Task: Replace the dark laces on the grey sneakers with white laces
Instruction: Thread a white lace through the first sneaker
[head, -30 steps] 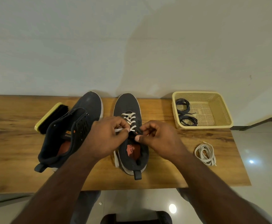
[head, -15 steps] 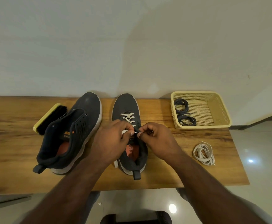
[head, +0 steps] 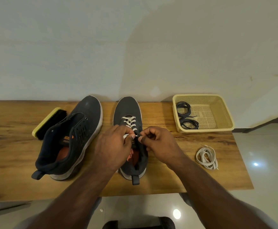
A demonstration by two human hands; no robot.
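Left hand (head: pixel 113 146): pinches white lace (head: pixel 129 121) end at right sneaker (head: pixel 129 129), mid-table.
Right hand (head: pixel 158 142): fingers curled, pinching the eyelet edge.
Left sneaker (head: pixel 72 138): unlaced.
Surroundings: brush (head: pixel 49 123); basket (head: pixel 217 111) holding dark laces (head: pixel 185 116); spare lace (head: pixel 207 157).
Writing: insole print unreadable.

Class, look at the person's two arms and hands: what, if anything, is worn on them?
Nothing shows on them. The left hand and right hand are bare, with no gloves, rings or watch visible, and both forearms are uncovered with no sleeves as far as the frame shows.
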